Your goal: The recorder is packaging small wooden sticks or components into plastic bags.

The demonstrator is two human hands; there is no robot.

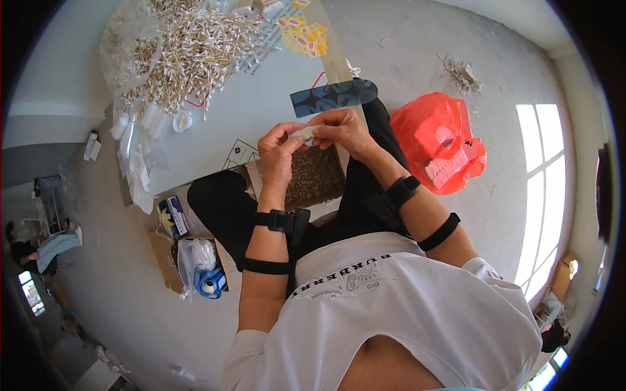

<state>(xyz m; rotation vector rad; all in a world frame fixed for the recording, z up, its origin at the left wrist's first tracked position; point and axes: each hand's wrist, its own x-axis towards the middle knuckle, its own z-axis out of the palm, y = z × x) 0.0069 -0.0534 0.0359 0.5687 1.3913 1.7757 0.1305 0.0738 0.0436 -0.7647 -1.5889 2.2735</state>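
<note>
My left hand (277, 146) and my right hand (344, 132) meet above my lap, fingertips pinched on a small whitish bundle (306, 134). Its pale ends look like cotton swab tips, but the fingers cover most of it. Beneath the hands, a cardboard box (255, 176) sits between my legs, with small thin bits scattered over its brown inside. Just beyond my fingers, a dark blue patterned strip (332, 98) lies across the table's edge. Loose cotton swabs (195, 52) form a large heap at the table's far left.
The table (228, 120) also bears yellow labels (306, 38), a clear plastic bag (127, 49) and a round white container (182, 121). A red plastic bag (424, 117) stands right of my leg. At left, an open carton (166, 260) holds plastic-wrapped goods. Litter (462, 75) lies farther off.
</note>
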